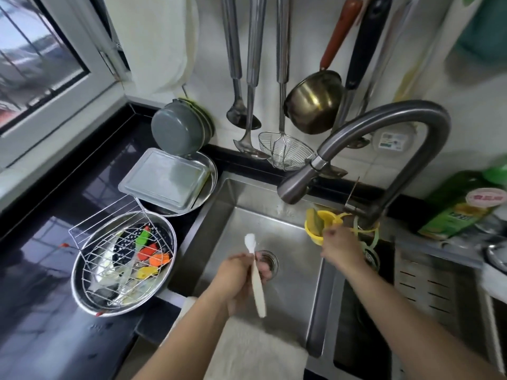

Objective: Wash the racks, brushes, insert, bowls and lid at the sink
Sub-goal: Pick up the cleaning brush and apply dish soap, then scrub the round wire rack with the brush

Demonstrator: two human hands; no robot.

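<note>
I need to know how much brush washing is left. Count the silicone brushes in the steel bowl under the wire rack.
4 visible: green brush at the back, red brush below it, orange brush to the right, yellow brush nearest. The wire rack and pale items in the steel bowl may hide more.

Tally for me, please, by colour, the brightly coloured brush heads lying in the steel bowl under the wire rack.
Green brush: 1
Red brush: 1
Orange brush: 1
Yellow brush: 1
Total: 4

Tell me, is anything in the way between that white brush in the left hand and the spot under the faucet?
Nothing visible. The white brush in the left hand is over the open sink, below the faucet.
</note>
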